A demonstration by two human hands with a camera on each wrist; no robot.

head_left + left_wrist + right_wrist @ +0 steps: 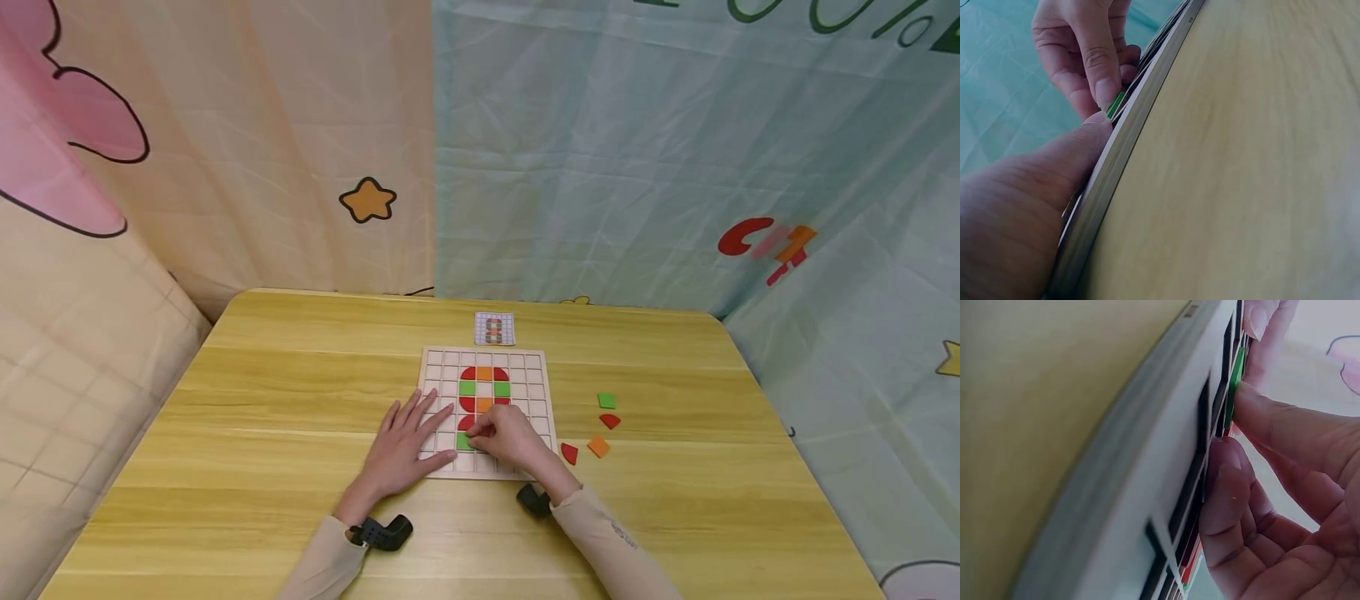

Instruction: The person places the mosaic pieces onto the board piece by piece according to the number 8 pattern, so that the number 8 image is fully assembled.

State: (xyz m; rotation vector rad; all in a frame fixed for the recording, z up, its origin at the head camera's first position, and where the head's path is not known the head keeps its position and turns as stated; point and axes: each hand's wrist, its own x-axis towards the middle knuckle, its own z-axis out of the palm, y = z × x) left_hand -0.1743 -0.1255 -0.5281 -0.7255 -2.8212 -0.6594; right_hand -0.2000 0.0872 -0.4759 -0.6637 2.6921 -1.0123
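Beige sleeves (618, 546), cut off at the bottom edge of the head view, lead to two hands; dark print on one is too small to read. Left hand (405, 450) lies spread wide, its fingers over the left side of a white square-gridded board (536, 417), hiding some cells. Right hand (510, 435) is drawn in narrow, fingers curled, a fingertip touching a flat green square (463, 442) at the lower left of the pattern; I cannot tell whether it pinches or only presses the piece. That hand covers whatever lies beneath it and part of the red and orange pieces (484, 405) above. Beyond the board lies a small printed card (494, 329), its details hard to make out. Loose green, red and orange pieces (598, 447) lie to the right on the wood-grain table (225, 433).
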